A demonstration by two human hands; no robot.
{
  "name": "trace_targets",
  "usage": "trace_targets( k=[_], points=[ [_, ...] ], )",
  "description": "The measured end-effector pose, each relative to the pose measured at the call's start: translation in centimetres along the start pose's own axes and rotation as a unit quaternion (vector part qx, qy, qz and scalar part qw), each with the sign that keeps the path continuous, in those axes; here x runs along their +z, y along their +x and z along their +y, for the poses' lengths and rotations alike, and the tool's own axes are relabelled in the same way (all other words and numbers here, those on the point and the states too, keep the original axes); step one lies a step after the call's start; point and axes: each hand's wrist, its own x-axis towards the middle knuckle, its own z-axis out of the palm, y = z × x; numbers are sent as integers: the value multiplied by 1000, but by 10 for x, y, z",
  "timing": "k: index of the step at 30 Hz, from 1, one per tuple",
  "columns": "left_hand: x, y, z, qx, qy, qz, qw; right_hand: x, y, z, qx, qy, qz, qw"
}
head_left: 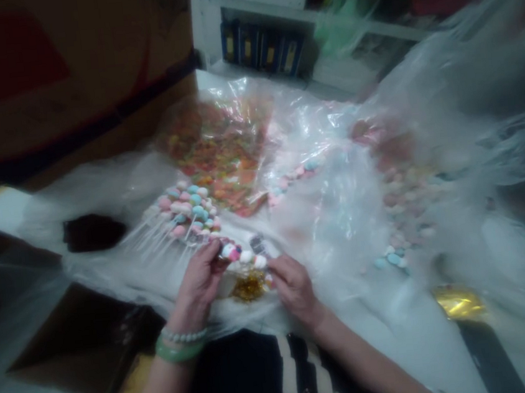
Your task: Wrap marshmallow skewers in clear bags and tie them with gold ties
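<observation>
Between my two hands runs a short row of white and coloured puffy balls (246,257), perhaps on a stick, which I cannot make out. My left hand (202,271) closes its fingers and thumb on the left end, by a pink and blue piece. My right hand (295,284) pinches the right end. Just below the row lies a small heap of shiny gold strips (248,287), twist ties by their look. Beyond my left hand is a bunch of white sticks topped with pink, blue and white balls (189,209). Blur hides finer detail.
Clear plastic sheeting (339,213) spreads over the white table. A bag of orange and green pieces (225,156) lies at the back; loose pastel balls (404,206) are at right, near a gold packet (459,302) and a dark flat object (490,357). A large cardboard box (90,71) stands left.
</observation>
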Motion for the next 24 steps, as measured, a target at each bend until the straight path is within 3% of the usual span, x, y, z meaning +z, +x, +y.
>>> trace_targets(
  k=[6,10,12,15,17,18,20,24],
  points=[
    [7,-3,-6,3,22,-6,1000,-1,10,-8,21,36,-27,999],
    [9,-2,-7,-3,28,-8,1000,-2,12,-17,132,136,-81,979],
    [7,-1,-7,-9,30,-18,999,-1,12,-20,252,242,-119,929],
    [1,-1,-7,-17,48,-54,997,1,13,-19,429,413,-156,788],
    [-2,-1,-7,-20,69,-71,995,2,15,-16,484,482,-179,708],
    [-4,-1,-7,-21,78,-77,994,2,15,-15,493,500,-192,686],
    [-6,-1,-6,-26,91,-92,991,1,16,-14,492,507,-211,675],
    [-8,0,-1,-36,120,-90,988,-7,17,-16,471,488,-185,711]
  ],
)
